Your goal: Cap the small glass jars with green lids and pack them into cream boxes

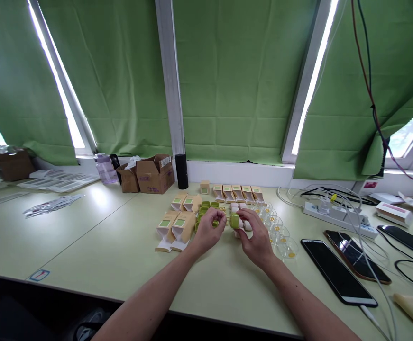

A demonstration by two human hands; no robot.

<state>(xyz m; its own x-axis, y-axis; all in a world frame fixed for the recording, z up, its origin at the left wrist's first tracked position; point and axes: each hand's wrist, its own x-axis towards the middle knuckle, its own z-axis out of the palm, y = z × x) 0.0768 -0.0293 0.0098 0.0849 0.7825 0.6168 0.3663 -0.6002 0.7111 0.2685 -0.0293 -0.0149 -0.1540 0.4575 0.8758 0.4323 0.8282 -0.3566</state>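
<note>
My right hand (258, 237) grips a small rounded piece (234, 220) with a green part and a pale part, held above the table. Close to its left side, my left hand (210, 229) is closed in a pinch; whatever is between the fingertips is too small to name. Several green pieces (206, 205) stand behind my left hand, partly hidden by it. Pale pinkish-white pieces (234, 206) sit behind my right hand. To the right are rows of clear plastic cups (287, 247) with yellow spots at the bottom.
Open small kraft boxes (182, 227) lie left of my hands, and more boxes (237, 192) line the back. A black cylinder (181, 171) and a cardboard carton (154, 175) stand at the wall. Phones (337, 270), cables and a power strip (339, 219) occupy the right.
</note>
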